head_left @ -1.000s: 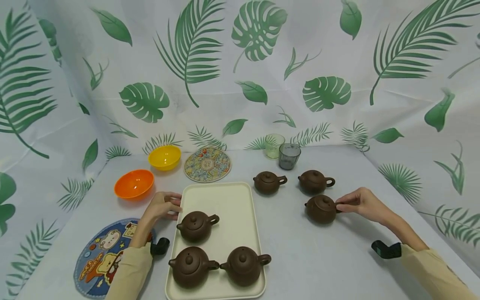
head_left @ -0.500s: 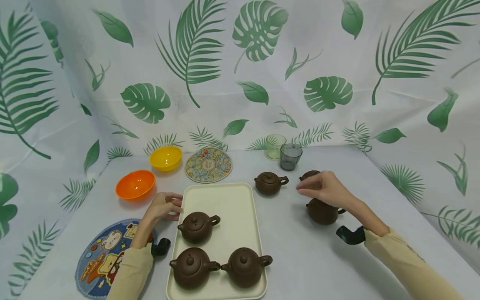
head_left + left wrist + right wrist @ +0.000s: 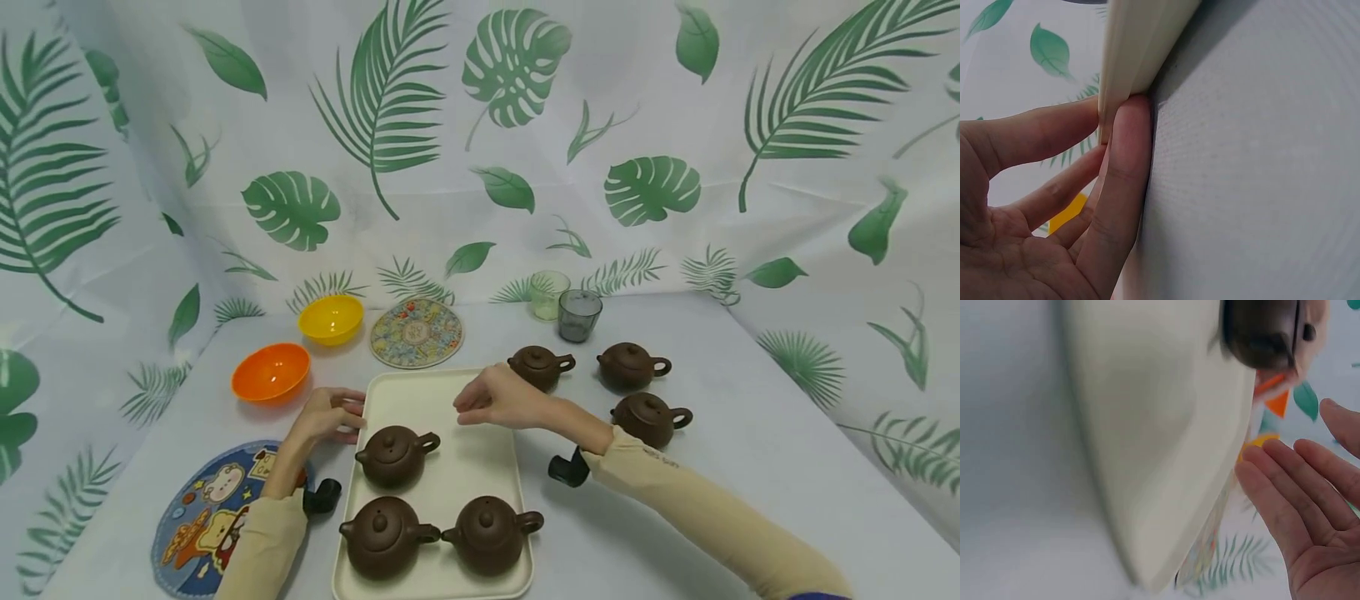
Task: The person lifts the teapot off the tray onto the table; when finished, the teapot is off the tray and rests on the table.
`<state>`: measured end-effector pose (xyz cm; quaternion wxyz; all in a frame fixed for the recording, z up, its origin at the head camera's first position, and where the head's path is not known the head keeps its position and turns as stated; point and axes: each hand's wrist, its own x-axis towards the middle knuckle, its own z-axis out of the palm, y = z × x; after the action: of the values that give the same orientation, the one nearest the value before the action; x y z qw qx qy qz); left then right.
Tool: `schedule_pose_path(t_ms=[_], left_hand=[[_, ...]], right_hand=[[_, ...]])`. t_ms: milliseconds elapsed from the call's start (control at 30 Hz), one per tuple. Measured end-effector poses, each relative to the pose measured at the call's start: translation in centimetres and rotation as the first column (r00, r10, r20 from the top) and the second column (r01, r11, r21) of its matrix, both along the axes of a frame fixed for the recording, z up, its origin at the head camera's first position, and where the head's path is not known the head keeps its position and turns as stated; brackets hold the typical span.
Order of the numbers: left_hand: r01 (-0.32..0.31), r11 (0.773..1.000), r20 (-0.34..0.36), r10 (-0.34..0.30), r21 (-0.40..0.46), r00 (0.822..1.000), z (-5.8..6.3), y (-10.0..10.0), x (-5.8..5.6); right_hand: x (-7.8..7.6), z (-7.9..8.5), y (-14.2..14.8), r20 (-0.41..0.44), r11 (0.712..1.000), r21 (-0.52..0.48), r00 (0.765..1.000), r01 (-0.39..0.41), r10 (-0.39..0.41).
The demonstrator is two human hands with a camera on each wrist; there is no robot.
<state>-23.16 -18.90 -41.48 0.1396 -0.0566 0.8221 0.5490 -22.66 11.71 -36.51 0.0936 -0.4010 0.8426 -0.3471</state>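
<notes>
In the head view, a cream tray [image 3: 456, 392] carries three dark brown teapots: one at its middle left [image 3: 392, 458], one at front left [image 3: 380, 540], one at front right [image 3: 489, 537]. My left hand [image 3: 324, 415] is at the tray's left edge; the left wrist view has its thumb and fingertips on either side of the rim [image 3: 1124, 69]. My right hand [image 3: 504, 398] hovers over the tray's far right part, empty, its fingers [image 3: 1272, 494] fairly straight in the right wrist view. Further brown teapots stand right of the tray: far [image 3: 543, 369], farther right [image 3: 630, 367] and nearer [image 3: 648, 419].
An orange bowl [image 3: 272, 372] and a yellow bowl [image 3: 332, 319] stand at back left. A round patterned mat [image 3: 417, 333] lies behind the tray; a blue cartoon mat [image 3: 197, 512] is partly under my left forearm. Green [image 3: 547, 293] and grey glasses [image 3: 579, 315] stand at the back.
My right hand has let go of the nearer right teapot's handle and moved left, past the other teapots, to above the tray. The left hand stays at the tray's edge.
</notes>
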Motion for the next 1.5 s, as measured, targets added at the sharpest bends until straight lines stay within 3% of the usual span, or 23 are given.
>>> schedule_pose_path(t_ms=[367,667,867,1100,1300,1500], left_hand=[[-0.002,1.000,0.014,0.002,0.004,1.000,0.1,0.2,-0.1],[-0.004,1.000,0.018,0.003,0.014,1.000,0.2,0.2,0.1],[-0.010,1.000,0.016,0.010,0.015,1.000,0.1,0.0,0.3],[-0.019,1.000,0.014,0.019,0.013,1.000,-0.3,0.1,0.2],[-0.015,1.000,0.008,0.015,0.001,1.000,-0.4,0.1,0.1],[-0.021,1.000,0.015,0.021,0.002,1.000,-0.2,0.0,0.1]], right_hand=[[0.2,-0.9,-5.1,0.018,0.988,0.069,0.990,-0.139,0.138],[0.9,-1.7,-5.6,-0.025,0.996,0.069,0.998,-0.049,0.051],[1.1,-1.8,-5.3,-0.085,0.998,0.032,0.995,-0.052,0.054],[1.0,-1.4,-1.8,-0.016,0.998,-0.058,0.999,-0.038,0.037],[1.2,-1.0,4.0,0.040,0.992,-0.118,0.998,0.043,-0.038],[1.1,-0.6,9.4,0.051,0.987,-0.094,0.991,0.130,-0.126]])
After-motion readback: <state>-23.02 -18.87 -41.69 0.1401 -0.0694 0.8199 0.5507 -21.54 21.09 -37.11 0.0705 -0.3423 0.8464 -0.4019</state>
